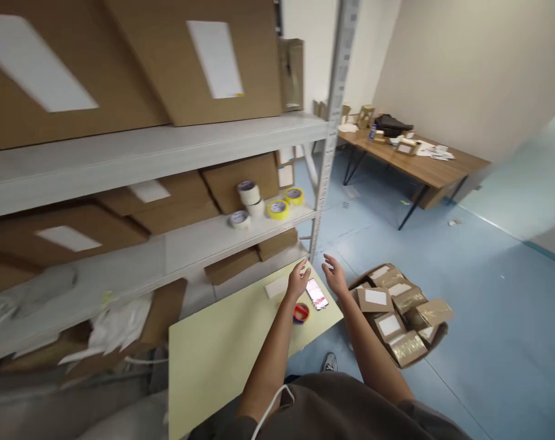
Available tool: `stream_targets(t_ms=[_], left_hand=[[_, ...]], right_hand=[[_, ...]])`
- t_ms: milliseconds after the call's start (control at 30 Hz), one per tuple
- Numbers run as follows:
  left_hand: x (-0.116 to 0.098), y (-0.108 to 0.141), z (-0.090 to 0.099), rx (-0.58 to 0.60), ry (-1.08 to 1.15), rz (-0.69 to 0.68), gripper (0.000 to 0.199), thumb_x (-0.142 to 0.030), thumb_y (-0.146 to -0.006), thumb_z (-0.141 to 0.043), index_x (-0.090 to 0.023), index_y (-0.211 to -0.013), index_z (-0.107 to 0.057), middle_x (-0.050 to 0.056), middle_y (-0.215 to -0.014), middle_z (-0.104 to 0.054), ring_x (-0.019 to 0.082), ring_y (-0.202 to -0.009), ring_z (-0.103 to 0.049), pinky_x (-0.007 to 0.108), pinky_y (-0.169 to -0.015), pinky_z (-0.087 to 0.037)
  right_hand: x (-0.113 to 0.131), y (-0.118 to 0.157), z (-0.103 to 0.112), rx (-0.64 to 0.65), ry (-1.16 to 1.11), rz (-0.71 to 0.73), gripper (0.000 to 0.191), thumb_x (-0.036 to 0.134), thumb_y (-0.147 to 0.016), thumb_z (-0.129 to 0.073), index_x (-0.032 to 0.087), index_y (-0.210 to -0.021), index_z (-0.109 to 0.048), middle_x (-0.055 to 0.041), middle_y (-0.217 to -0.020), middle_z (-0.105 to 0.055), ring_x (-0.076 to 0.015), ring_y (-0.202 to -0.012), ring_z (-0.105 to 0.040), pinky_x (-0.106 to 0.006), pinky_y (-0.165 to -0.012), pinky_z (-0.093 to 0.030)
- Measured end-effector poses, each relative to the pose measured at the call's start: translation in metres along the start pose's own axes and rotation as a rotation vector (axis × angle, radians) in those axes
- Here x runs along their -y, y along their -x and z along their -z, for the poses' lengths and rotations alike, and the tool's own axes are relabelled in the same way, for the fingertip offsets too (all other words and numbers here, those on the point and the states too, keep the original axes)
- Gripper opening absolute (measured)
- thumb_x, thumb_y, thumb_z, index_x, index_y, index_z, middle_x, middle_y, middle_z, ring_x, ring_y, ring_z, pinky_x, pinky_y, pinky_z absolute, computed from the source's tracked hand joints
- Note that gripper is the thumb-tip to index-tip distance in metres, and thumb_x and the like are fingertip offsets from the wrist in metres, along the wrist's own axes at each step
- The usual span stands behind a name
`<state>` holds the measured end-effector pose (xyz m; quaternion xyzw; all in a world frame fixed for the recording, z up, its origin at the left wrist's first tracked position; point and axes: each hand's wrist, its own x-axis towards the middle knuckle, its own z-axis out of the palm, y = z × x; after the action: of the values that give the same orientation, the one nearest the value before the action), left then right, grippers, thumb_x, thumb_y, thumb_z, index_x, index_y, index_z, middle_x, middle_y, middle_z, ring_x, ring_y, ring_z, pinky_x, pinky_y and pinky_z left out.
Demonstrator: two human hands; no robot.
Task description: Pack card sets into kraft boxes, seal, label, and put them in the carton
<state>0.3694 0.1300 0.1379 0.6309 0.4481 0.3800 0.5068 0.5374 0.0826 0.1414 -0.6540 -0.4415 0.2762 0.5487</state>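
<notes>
Both hands hover near the far right end of a pale yellow table (213,354). My left hand (298,279) has its fingers apart and holds nothing. To its right, my right hand (334,274) is also open, with curved fingers and nothing in them. A phone with a lit screen (316,294) lies on the table between and below the hands. Beside my left forearm sits a red and blue tape roll (301,313). A flat whitish box (276,287) lies left of my left hand.
A metal shelf (241,137) with large cartons (231,55) stands ahead and left. White tape rolls (249,192) and yellow tape rolls (278,209) sit on it. At the right, a carton of small boxes (396,311) rests on the floor. A brown table (442,168) stands farther back.
</notes>
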Motion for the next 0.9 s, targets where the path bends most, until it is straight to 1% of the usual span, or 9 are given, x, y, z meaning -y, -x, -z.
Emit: stream_targets(t_ms=[167, 267, 367, 467, 500, 567, 667, 767, 900], left_hand=[[0.028, 0.057, 0.12, -0.206, 0.027, 0.073, 0.045, -0.04, -0.097, -0.064, -0.025, -0.139, -0.067, 0.012, -0.146, -0.066, 0.026, -0.129, -0.063, 0.039, -0.102, -0.055], [0.045, 0.092, 0.178, -0.294, 0.04, 0.11, 0.046, -0.042, -0.096, -0.066, -0.026, -0.138, -0.068, 0.011, -0.146, -0.066, 0.027, -0.129, -0.063, 0.04, -0.101, -0.057], [0.057, 0.122, 0.221, -0.358, 0.037, 0.145, 0.046, -0.045, -0.096, -0.065, -0.026, -0.138, -0.068, 0.011, -0.148, -0.065, 0.027, -0.13, -0.063, 0.042, -0.102, -0.056], [0.063, 0.141, 0.244, -0.399, 0.031, 0.173, 0.047, -0.047, -0.097, -0.065, -0.024, -0.138, -0.067, 0.013, -0.148, -0.064, 0.028, -0.132, -0.062, 0.043, -0.105, -0.054], [0.064, 0.145, 0.247, -0.403, 0.029, 0.18, 0.048, -0.047, -0.097, -0.065, -0.024, -0.138, -0.067, 0.013, -0.148, -0.064, 0.028, -0.134, -0.061, 0.043, -0.106, -0.054], [0.064, 0.15, 0.245, -0.405, 0.025, 0.195, 0.048, -0.048, -0.097, -0.065, -0.024, -0.138, -0.066, 0.013, -0.148, -0.064, 0.028, -0.135, -0.061, 0.043, -0.107, -0.053], [0.066, 0.152, 0.227, -0.39, 0.018, 0.202, 0.048, -0.049, -0.097, -0.065, -0.025, -0.139, -0.065, 0.012, -0.15, -0.062, 0.028, -0.136, -0.059, 0.042, -0.11, -0.051], [0.07, 0.152, 0.195, -0.354, 0.016, 0.211, 0.048, -0.047, -0.098, -0.063, -0.026, -0.141, -0.064, 0.012, -0.153, -0.059, 0.027, -0.139, -0.057, 0.04, -0.111, -0.051], [0.08, 0.157, 0.14, -0.284, -0.004, 0.241, 0.047, -0.044, -0.097, -0.064, -0.024, -0.14, -0.064, 0.014, -0.151, -0.06, 0.028, -0.138, -0.058, 0.041, -0.109, -0.053]], right_hand=[[0.036, 0.055, -0.112, 0.208, 0.013, 0.067, 0.05, 0.049, -0.095, -0.055, 0.024, -0.137, -0.066, -0.0146, -0.144, -0.066, -0.0306, -0.131, -0.063, -0.049, -0.101, -0.059], [0.052, 0.09, -0.164, 0.297, 0.024, 0.086, 0.049, 0.046, -0.097, -0.053, 0.024, -0.139, -0.065, -0.0145, -0.147, -0.064, -0.03, -0.132, -0.061, -0.05, -0.106, -0.056], [0.062, 0.116, -0.198, 0.363, 0.053, 0.09, 0.05, 0.045, -0.097, -0.053, 0.025, -0.141, -0.064, -0.0135, -0.148, -0.063, -0.0299, -0.132, -0.061, -0.051, -0.108, -0.053], [0.065, 0.129, -0.21, 0.385, 0.101, 0.108, 0.05, 0.044, -0.097, -0.052, 0.026, -0.142, -0.063, -0.0118, -0.148, -0.063, -0.0301, -0.133, -0.06, -0.052, -0.11, -0.051], [0.065, 0.131, -0.21, 0.383, 0.119, 0.116, 0.049, 0.043, -0.097, -0.052, 0.026, -0.142, -0.064, -0.0117, -0.147, -0.063, -0.0301, -0.133, -0.06, -0.052, -0.111, -0.051], [0.06, 0.131, -0.202, 0.369, 0.163, 0.128, 0.049, 0.04, -0.096, -0.052, 0.025, -0.141, -0.064, -0.0122, -0.145, -0.065, -0.03, -0.133, -0.06, -0.052, -0.112, -0.05], [0.045, 0.129, -0.177, 0.35, 0.254, 0.126, 0.049, 0.036, -0.095, -0.052, 0.023, -0.14, -0.065, -0.0125, -0.145, -0.065, -0.0292, -0.134, -0.059, -0.049, -0.114, -0.048], [0.02, 0.129, -0.143, 0.338, 0.343, 0.097, 0.049, 0.033, -0.094, -0.052, 0.022, -0.141, -0.064, -0.0126, -0.144, -0.064, -0.0289, -0.136, -0.057, -0.048, -0.117, -0.045], [-0.026, 0.132, -0.103, 0.319, 0.415, -0.012, 0.049, 0.03, -0.093, -0.054, 0.019, -0.14, -0.064, -0.014, -0.144, -0.064, -0.0296, -0.134, -0.059, -0.045, -0.114, -0.048]])
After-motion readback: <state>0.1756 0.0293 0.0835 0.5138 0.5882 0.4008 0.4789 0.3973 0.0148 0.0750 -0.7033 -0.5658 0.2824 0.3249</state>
